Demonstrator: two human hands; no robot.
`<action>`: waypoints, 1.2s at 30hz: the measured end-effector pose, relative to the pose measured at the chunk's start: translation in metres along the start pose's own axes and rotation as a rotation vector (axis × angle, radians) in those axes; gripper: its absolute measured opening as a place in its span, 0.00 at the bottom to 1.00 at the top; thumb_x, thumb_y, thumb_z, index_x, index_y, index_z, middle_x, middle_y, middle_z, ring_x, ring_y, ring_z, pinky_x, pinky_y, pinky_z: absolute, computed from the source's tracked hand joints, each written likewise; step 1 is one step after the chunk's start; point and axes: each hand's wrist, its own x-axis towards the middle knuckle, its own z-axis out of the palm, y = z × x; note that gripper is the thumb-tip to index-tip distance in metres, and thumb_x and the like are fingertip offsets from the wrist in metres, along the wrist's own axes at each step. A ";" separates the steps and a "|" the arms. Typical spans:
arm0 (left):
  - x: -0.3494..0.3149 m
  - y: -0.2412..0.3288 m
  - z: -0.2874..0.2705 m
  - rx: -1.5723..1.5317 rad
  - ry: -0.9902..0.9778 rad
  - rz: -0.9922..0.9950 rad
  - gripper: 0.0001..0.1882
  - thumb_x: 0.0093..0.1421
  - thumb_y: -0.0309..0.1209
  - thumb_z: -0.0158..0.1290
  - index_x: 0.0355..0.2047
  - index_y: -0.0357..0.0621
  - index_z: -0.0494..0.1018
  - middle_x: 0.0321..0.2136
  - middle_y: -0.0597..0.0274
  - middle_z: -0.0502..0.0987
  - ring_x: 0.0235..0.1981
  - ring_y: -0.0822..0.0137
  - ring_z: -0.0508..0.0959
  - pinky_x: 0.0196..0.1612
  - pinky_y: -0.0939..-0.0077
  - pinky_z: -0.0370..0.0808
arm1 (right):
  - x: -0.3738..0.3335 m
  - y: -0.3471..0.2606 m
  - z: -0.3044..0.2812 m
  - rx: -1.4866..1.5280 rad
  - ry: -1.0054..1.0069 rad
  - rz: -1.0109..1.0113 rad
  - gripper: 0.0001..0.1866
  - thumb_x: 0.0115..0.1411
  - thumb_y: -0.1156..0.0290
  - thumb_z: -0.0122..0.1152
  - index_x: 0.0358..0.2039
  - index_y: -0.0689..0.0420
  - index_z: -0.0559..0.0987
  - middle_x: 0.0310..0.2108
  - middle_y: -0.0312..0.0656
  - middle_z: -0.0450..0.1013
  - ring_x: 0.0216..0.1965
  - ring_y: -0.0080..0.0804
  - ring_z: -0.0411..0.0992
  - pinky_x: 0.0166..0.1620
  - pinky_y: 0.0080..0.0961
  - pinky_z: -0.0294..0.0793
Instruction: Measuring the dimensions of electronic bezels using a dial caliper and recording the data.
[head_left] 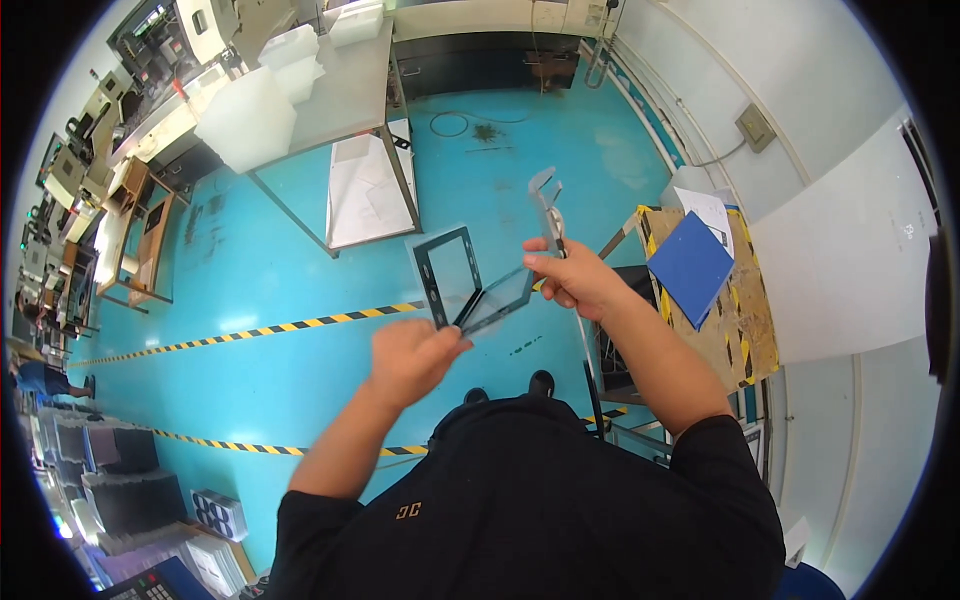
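My left hand [415, 362] is closed on the lower corner of black-bordered clear panels [432, 285]. They spread upward in a V; whether they are two pieces or one bent piece I cannot tell. In my right hand [580, 280] is a silvery caliper [552, 210], its jaws pointing up and away from me. Slight blur hides its fine detail. The fingers of that hand come close to the right-hand panel's outer edge, and I cannot tell whether they touch it. Both hands are raised in front of my body, above the blue floor.
To my right, a blue folder [692, 268] and papers lie on a worn bench [750, 335] edged with striped tape. Ahead on the left stands a metal table [345, 95] bearing white foam sheets [250, 120]. Striped tape [270, 330] crosses the floor. Stacked dark trays [130, 500] stand at lower left.
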 end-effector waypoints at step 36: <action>-0.019 -0.027 0.056 -2.249 -0.163 -0.781 0.29 0.64 0.33 0.51 0.64 0.43 0.59 0.65 0.47 0.61 0.63 0.42 0.65 0.59 0.43 0.69 | -0.010 0.030 0.010 -0.576 -0.084 -0.394 0.22 0.60 0.59 0.68 0.48 0.58 0.75 0.37 0.38 0.77 0.36 0.25 0.73 0.42 0.29 0.74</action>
